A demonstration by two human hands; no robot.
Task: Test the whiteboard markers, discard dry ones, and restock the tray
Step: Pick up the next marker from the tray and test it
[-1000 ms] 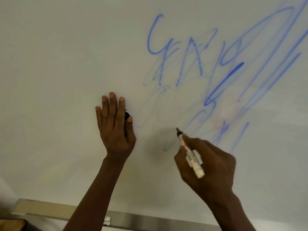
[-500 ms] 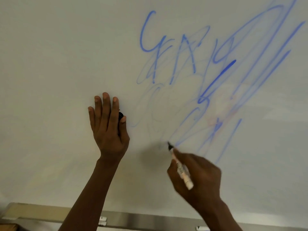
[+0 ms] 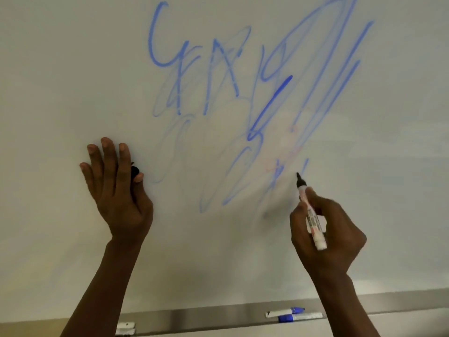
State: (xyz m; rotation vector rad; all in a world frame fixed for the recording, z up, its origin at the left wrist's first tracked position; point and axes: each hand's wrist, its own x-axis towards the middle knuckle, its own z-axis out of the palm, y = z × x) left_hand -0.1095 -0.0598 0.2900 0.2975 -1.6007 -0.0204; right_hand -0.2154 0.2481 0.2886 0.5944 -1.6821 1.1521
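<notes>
**Marker tip at the whiteboard**

Your right hand (image 3: pixel 325 229) is curled around an uncapped black-tipped marker (image 3: pixel 311 212), its tip at the whiteboard (image 3: pixel 73 69) beside blue scribbles (image 3: pixel 243 93). Your left hand (image 3: pixel 116 190) lies flat on the board, fingers straight and close together, thumb pinning a black cap (image 3: pixel 134 170). Two blue-capped markers (image 3: pixel 291 314) lie in the tray (image 3: pixel 194 317) below, left of your right forearm.

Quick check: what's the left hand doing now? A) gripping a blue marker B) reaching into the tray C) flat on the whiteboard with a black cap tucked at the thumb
C: the left hand lies open against the whiteboard, a black cap pinched by the thumb.
</notes>
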